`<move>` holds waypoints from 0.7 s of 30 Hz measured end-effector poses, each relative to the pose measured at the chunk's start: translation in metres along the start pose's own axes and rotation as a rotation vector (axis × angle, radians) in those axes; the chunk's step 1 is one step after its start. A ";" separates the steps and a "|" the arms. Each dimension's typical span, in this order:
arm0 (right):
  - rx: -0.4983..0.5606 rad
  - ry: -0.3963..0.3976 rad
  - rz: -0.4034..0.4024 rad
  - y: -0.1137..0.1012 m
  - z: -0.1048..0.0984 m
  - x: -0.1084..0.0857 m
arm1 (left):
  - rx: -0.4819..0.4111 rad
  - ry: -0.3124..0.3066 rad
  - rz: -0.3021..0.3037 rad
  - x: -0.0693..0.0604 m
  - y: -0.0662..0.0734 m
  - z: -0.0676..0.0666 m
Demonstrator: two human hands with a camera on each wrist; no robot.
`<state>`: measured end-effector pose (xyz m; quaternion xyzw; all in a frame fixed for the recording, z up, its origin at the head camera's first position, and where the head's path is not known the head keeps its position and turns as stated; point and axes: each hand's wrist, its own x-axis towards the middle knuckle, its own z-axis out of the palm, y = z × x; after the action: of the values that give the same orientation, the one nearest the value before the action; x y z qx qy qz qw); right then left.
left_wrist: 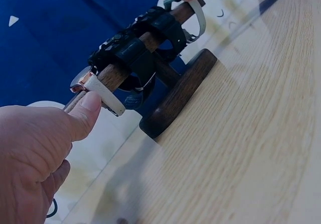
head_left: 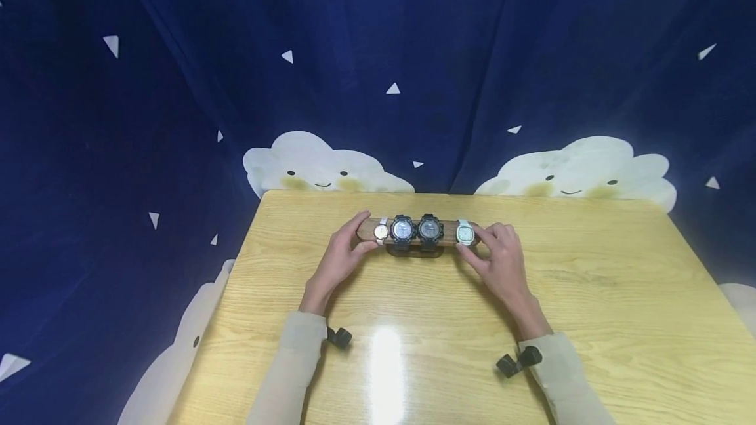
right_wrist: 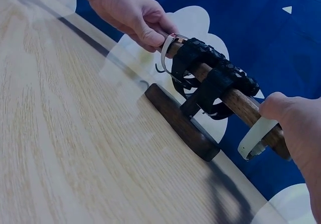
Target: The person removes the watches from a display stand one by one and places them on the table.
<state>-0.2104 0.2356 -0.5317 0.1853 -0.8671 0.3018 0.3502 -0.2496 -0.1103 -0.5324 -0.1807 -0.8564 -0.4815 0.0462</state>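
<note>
A dark wooden watch stand (head_left: 450, 233) stands on the table, its bar raised over a rounded base (left_wrist: 180, 93). Round the bar, from left to right, sit a small watch with a white strap (head_left: 380, 232), two chunky black watches (head_left: 403, 229) and a pale mint-green watch (head_left: 465, 235). My left hand (head_left: 338, 258) grips the bar's left end, its thumb against the white strap in the left wrist view. At the other end, my right hand (head_left: 503, 267) pinches the mint-green watch between thumb and index finger; part of its strap is hidden there.
The light wooden table (head_left: 602, 320) spreads in front of the stand and to both sides. Behind its far edge hangs a dark blue curtain (head_left: 354, 12) with white triangles and smiling clouds. Small black devices (head_left: 518, 362) are worn at both wrists.
</note>
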 end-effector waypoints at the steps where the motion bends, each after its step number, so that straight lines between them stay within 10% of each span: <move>1: 0.000 0.001 0.000 0.000 0.000 0.000 | -0.001 0.000 0.001 0.000 0.000 0.000; 21: -0.005 0.009 -0.004 0.005 -0.002 0.000 | -0.008 -0.003 -0.008 -0.001 0.001 -0.001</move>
<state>-0.2118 0.2405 -0.5322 0.1846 -0.8659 0.3000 0.3552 -0.2486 -0.1108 -0.5314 -0.1779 -0.8553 -0.4848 0.0424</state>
